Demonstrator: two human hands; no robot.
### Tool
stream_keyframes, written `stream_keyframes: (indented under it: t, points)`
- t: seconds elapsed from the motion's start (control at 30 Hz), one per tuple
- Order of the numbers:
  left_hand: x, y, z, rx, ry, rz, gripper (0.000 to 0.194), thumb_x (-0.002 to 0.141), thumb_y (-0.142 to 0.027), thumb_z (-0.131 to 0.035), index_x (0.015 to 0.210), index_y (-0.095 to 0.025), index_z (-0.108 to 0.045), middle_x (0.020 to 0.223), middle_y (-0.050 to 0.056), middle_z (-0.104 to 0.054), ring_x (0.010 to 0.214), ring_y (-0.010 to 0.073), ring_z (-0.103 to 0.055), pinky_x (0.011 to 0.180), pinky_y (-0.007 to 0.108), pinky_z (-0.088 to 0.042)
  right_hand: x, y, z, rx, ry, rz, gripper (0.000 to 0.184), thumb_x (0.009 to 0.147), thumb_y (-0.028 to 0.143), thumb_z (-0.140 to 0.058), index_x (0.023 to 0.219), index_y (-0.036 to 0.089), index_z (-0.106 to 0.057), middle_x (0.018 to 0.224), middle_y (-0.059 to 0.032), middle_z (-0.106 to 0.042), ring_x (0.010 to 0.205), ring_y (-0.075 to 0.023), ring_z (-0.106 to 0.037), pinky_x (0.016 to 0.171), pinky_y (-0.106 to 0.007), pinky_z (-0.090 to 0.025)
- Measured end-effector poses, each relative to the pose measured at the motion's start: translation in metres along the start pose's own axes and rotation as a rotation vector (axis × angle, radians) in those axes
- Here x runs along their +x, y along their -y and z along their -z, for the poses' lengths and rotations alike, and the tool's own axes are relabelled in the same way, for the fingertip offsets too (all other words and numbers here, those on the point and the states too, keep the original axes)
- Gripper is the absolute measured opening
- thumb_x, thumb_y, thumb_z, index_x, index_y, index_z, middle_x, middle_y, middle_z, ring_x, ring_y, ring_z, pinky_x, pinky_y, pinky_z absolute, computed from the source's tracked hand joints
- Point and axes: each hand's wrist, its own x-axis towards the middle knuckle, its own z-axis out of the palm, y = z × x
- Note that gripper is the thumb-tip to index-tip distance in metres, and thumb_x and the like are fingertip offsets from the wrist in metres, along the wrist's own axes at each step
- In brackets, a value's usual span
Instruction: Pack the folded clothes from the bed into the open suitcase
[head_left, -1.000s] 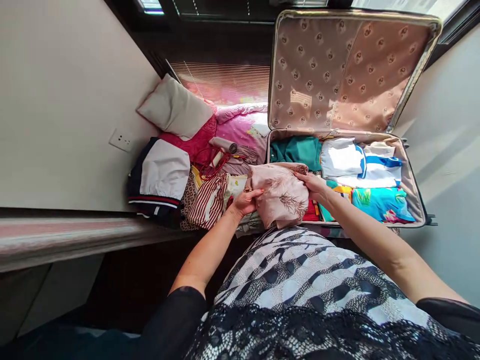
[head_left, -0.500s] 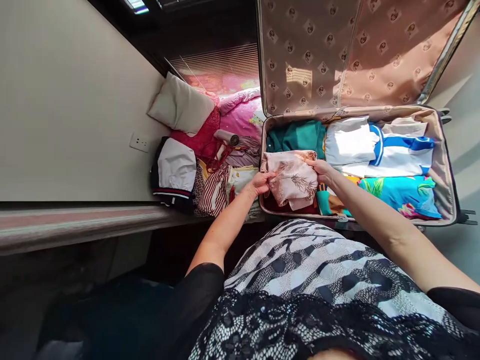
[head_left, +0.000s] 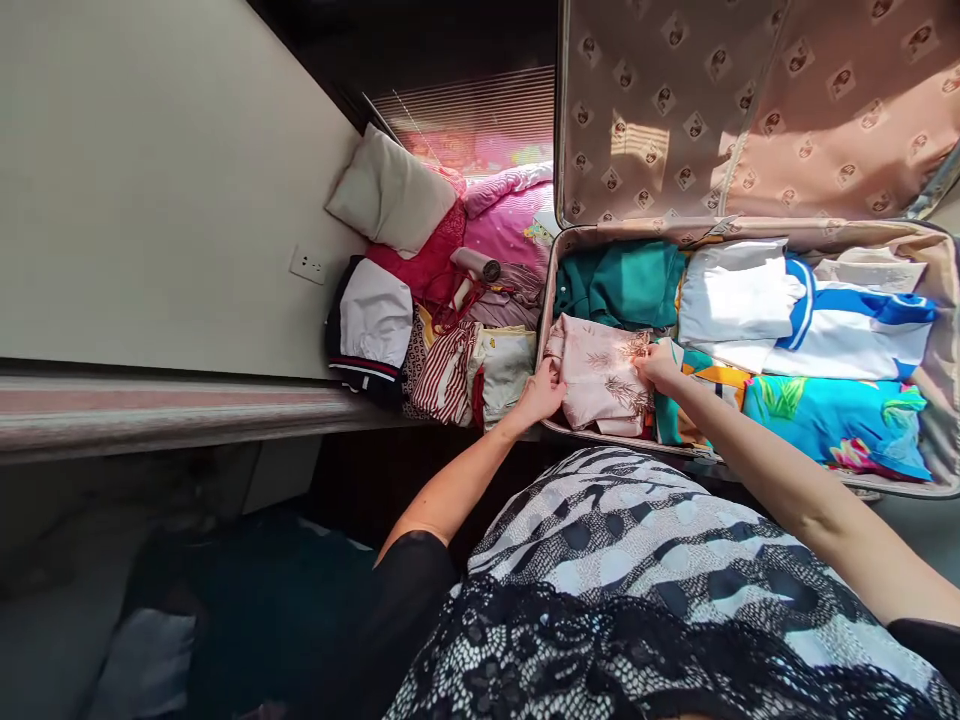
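Note:
A folded pink garment (head_left: 600, 375) with a brown leaf print lies in the front left corner of the open suitcase (head_left: 551, 290). My left hand (head_left: 543, 392) is closed on its left edge, fingers at the suitcase rim. On the opposite side, my right hand (head_left: 658, 366) pinches the garment's right edge. Behind it rests a folded dark green garment (head_left: 622, 283). Just right of my right hand is a teal and orange garment (head_left: 694, 375), partly hidden by my wrist.
White folded clothes (head_left: 735, 290), a blue and white garment (head_left: 855, 320) and a blue floral garment (head_left: 840, 415) fill the suitcase's right part. Left of it are a striped garment (head_left: 446, 375), a folded cream garment (head_left: 510, 370), a white and navy garment (head_left: 375, 315) and a cushion (head_left: 394, 190).
The pink garment has gone down into the suitcase corner and lies flatter, both hands still at its sides. The view has shifted, so the scene sits further right.

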Motion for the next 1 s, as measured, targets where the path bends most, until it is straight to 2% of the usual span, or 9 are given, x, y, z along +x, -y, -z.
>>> stream_keyframes:
  t: [0.13,0.2,0.27,0.5,0.6,0.7,0.77,0.83,1.0]
  points:
    - [-0.003,-0.003,-0.007,0.545,-0.169,-0.448,0.074,0.094,-0.029,-0.079,0.162,-0.012,-0.054,0.174,0.026,-0.046,0.165,0.04,-0.041,0.136,0.057,-0.035,-0.019,-0.008,0.005,-0.617,-0.192,0.458,0.068,0.093,0.03,-0.066,0.157,0.008,-0.055,0.154,-0.0328,-0.058,0.141,-0.0452,-0.054,0.113,-0.056,-0.047]
    - [0.009,-0.002,-0.019,0.71,-0.12,-0.548,0.089,0.089,-0.037,-0.087,0.166,-0.01,-0.051,0.181,0.027,-0.032,0.172,0.0452,-0.024,0.14,0.063,-0.024,-0.026,-0.021,-0.002,-0.961,-0.19,0.761,0.078,0.098,0.041,-0.065,0.17,0.017,-0.044,0.175,-0.0301,-0.038,0.157,-0.0509,-0.037,0.12,-0.064,-0.038]
    - [0.028,0.002,-0.032,0.825,-0.029,-0.556,0.104,0.08,-0.04,-0.094,0.169,-0.011,-0.049,0.184,0.027,-0.024,0.173,0.0513,-0.016,0.14,0.069,-0.017,-0.027,-0.039,-0.014,-1.148,-0.093,0.887,0.084,0.1,0.051,-0.064,0.175,0.024,-0.038,0.182,-0.0271,-0.027,0.163,-0.0542,-0.026,0.121,-0.069,-0.034]
    - [0.073,0.013,-0.067,0.909,0.166,-0.409,0.119,0.072,-0.041,-0.098,0.174,-0.012,-0.043,0.185,0.028,-0.02,0.169,0.0611,-0.014,0.133,0.083,-0.013,-0.008,-0.084,-0.045,-1.339,-0.025,0.791,0.098,0.1,0.066,-0.055,0.18,0.016,-0.028,0.18,-0.0338,-0.026,0.159,-0.0588,-0.03,0.116,-0.075,-0.036]
    - [0.059,0.02,-0.064,0.759,0.097,-0.505,0.09,0.081,-0.03,-0.091,0.163,-0.013,-0.058,0.183,0.025,-0.031,0.171,0.0553,-0.019,0.135,0.079,-0.019,-0.014,-0.077,-0.038,-1.365,-0.014,0.804,0.095,0.101,0.065,-0.055,0.179,0.016,-0.03,0.178,-0.0338,-0.03,0.158,-0.0577,-0.033,0.114,-0.075,-0.04]
    - [0.025,0.054,-0.045,0.405,-0.046,-0.63,0.051,0.095,-0.024,-0.077,0.145,-0.021,-0.073,0.172,0.017,-0.051,0.165,0.0385,-0.041,0.135,0.062,-0.036,-0.031,-0.057,-0.029,-1.34,-0.021,0.811,0.082,0.103,0.056,-0.054,0.172,0.015,-0.04,0.175,-0.0327,-0.036,0.155,-0.0556,-0.038,0.111,-0.075,-0.044]
    - [0.0,0.093,-0.022,0.132,-0.236,-0.524,0.034,0.102,-0.023,-0.067,0.135,-0.021,-0.076,0.153,0.016,-0.066,0.148,0.0294,-0.06,0.128,0.049,-0.049,-0.045,-0.039,-0.029,-1.261,-0.059,0.846,0.071,0.104,0.047,-0.053,0.166,0.012,-0.047,0.173,-0.0325,-0.04,0.152,-0.0537,-0.043,0.11,-0.074,-0.046]
    - [-0.02,0.137,0.004,-0.077,-0.439,-0.217,0.026,0.105,-0.021,-0.06,0.126,-0.019,-0.076,0.134,0.016,-0.074,0.126,0.0249,-0.072,0.114,0.041,-0.058,-0.058,-0.018,-0.04,-1.123,-0.052,0.91,0.062,0.104,0.04,-0.051,0.16,0.012,-0.054,0.165,-0.0312,-0.05,0.146,-0.049,-0.05,0.111,-0.072,-0.048]
    - [-0.029,0.218,0.041,-0.282,-0.641,0.49,0.032,0.095,-0.015,-0.074,0.126,-0.015,-0.071,0.132,0.017,-0.074,0.118,0.0231,-0.074,0.109,0.037,-0.057,-0.08,0.029,-0.117,-0.856,0.313,0.833,0.05,0.104,0.031,-0.049,0.148,0.016,-0.066,0.134,-0.0225,-0.07,0.116,-0.0326,-0.072,0.106,-0.049,-0.059]
